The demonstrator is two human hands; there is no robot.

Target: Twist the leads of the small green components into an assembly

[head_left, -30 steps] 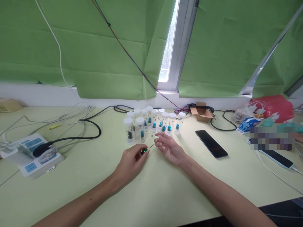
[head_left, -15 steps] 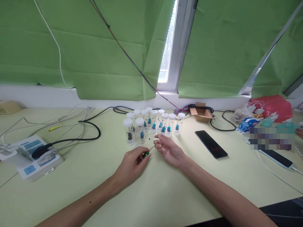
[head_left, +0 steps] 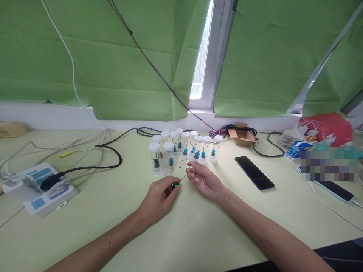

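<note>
Head view: left hand (head_left: 159, 193) pinches green part (head_left: 176, 185); right hand (head_left: 204, 181) grips rod (head_left: 183, 178), slanting far-right from part, contact unclear.

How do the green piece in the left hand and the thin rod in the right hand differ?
The green piece is shiny green; the thin rod looks greyish. The left hand mostly covers the green piece, while the thin rod's shaft shows between it and the right hand. Both are held in fingers.
</note>
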